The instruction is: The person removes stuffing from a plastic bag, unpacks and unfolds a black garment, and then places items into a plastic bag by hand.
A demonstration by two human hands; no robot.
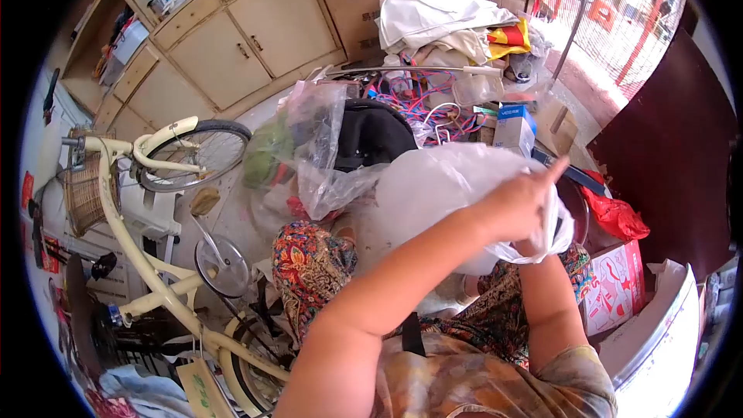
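Observation:
A translucent white plastic bag is bunched up over my lap. My left hand reaches across to its right end, gripping the plastic with the index finger stretched out. My right hand is just below, with folds of the bag around it; its fingers are hidden. Beyond the bag lies a black, hollow item next to a clear plastic bag with something green beside it. A blue-and-white box stands past my hands.
A cream bicycle takes up the left side. Wooden cabinets line the back. Tangled pink and blue cords lie ahead, below a white cloth. To the right are a red plastic bag, a red-and-white box and a dark panel.

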